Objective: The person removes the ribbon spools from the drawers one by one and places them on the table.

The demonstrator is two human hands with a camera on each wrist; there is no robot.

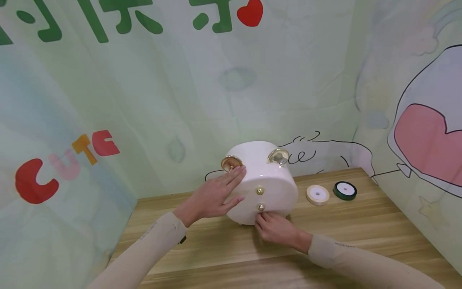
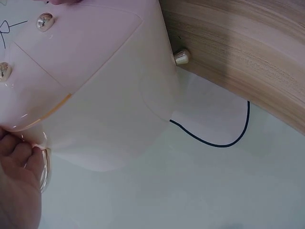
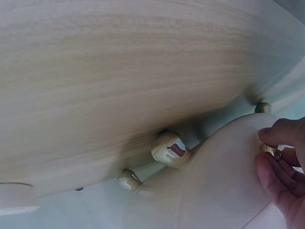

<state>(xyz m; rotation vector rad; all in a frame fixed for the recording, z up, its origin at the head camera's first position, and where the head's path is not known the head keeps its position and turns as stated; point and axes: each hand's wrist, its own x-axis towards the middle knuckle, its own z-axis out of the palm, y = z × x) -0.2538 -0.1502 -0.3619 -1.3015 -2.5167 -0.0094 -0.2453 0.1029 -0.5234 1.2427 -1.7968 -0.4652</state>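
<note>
A glossy white rounded box (image 1: 279, 192) stands on a wooden table, with gold round knobs on its front and seams between its panels. Two gold ear-like discs, the left disc (image 1: 229, 162) and the right disc (image 1: 278, 155), stick up from its top. My left hand (image 1: 214, 196) rests on the upper left front beside the left disc, fingers extended. Low on the front, my right hand (image 1: 276, 229) pinches the lowest gold knob (image 3: 269, 149) between thumb and fingers. Above that hand sit an upper knob (image 1: 260, 191) and a middle knob (image 1: 261, 207). Short gold feet (image 3: 170, 150) hold the box up.
To the right of the box lie a cream ribbon roll (image 1: 317, 194) and a dark green ribbon roll (image 1: 345, 190) on the wooden table (image 1: 335, 228). Printed cloth walls (image 1: 288, 88) stand behind and at both sides of the table.
</note>
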